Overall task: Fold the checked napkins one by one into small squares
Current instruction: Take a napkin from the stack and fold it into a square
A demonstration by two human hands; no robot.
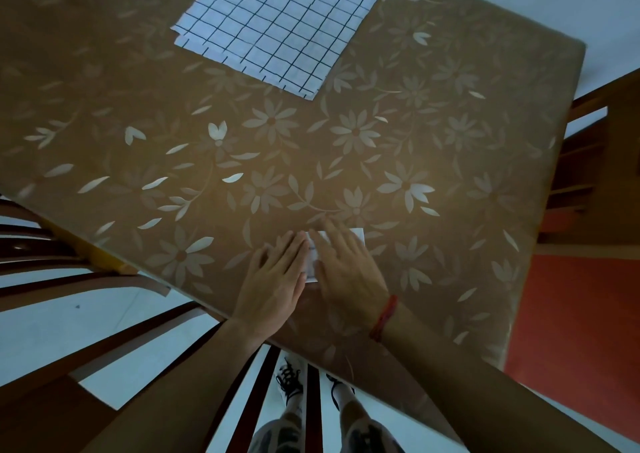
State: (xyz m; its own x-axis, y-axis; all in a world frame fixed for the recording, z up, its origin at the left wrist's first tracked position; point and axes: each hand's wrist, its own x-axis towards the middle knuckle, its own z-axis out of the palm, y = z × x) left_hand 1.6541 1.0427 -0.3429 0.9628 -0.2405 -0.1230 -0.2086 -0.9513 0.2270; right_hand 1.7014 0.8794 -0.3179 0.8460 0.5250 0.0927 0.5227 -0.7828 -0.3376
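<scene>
A small folded checked napkin (pixel 359 235) lies near the table's front edge, mostly covered by my hands. My left hand (pixel 273 276) lies flat with straight fingers, its fingertips at the napkin's left edge. Beside it, my right hand (pixel 346 272) presses flat on top of the napkin, with a red thread band at the wrist. Only the napkin's far right corner and a strip between the hands show. A stack of unfolded white napkins with a black check (pixel 280 23) lies spread at the far side of the table.
The table (pixel 415 148) wears a brown cloth with pale flowers. Dark wooden chairs (pixel 86 300) stand at the near left and another chair (pixel 595 162) at the right. My shoes (pixel 291 380) show on the pale floor below the table edge.
</scene>
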